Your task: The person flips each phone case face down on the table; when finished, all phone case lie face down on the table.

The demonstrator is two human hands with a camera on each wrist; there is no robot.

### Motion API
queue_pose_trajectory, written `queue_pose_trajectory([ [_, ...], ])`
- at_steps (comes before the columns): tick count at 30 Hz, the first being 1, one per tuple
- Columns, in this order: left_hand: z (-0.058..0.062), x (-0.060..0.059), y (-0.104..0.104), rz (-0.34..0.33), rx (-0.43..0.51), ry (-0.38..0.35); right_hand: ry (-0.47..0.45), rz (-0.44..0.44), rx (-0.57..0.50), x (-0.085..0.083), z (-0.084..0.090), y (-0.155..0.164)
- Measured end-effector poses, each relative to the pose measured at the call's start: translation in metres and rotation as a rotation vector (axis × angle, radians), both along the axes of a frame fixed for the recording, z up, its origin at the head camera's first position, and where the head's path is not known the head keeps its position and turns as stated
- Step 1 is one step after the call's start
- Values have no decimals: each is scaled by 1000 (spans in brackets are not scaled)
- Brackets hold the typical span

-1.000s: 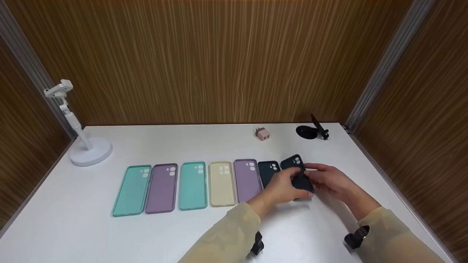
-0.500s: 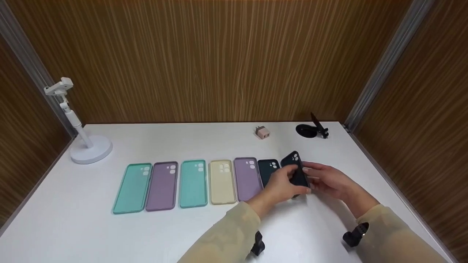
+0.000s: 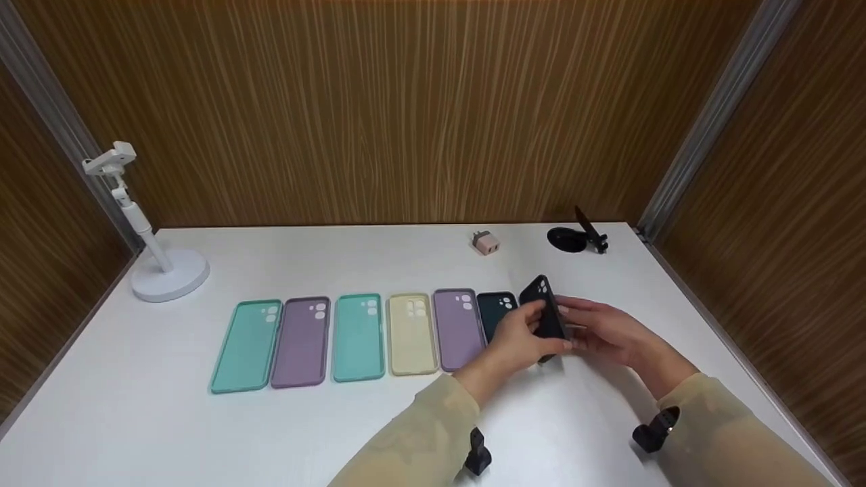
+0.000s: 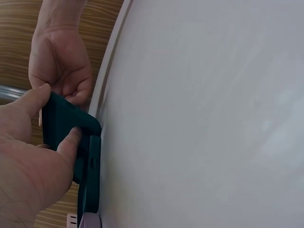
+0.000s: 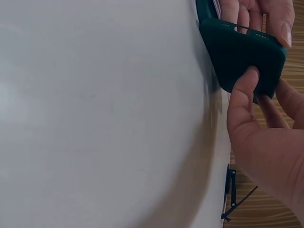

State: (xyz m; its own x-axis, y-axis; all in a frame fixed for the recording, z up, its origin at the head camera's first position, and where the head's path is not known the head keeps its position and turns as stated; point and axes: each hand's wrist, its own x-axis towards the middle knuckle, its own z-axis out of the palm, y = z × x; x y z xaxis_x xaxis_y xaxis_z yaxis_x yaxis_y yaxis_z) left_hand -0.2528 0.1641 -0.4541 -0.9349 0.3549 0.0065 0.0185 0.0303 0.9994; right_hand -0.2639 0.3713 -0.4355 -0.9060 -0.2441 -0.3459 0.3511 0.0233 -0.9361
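Lying left of tilted dark case [image 3: 551,322]: two mint cases [image 3: 245,348], two purple cases [image 3: 301,343], cream case [image 3: 413,341], flat dark case [image 3: 495,310]. Left hand [image 3: 517,338] pinches tilted one; right hand [image 3: 614,333] touches it, grip unclear.

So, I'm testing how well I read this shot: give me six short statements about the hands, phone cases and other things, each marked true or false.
1. The left hand holds a dark phone case at a tilt. True.
2. The cream case lies between a green case and a purple case. True.
3. Only the left hand touches the tilted case. False: the right hand touches it too.
4. The cream case is at the row's far left. False: the far-left case is green.
5. The charger is nearer the black stand than the white stand. True.
6. The white stand lies on its side. False: it stands upright.
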Motion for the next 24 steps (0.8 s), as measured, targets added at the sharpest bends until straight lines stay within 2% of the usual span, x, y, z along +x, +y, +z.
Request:
queue_pose_trajectory([
  [7,0,2,-2,-32,64,-9,4,21,-21,-1,0,-3],
  [15,2,4,-4,-32,95,-39,10,2,28,-1,1,-6],
  [24,1,6,-2,-14,249,-120,29,23,42,-2,-1,-10],
])
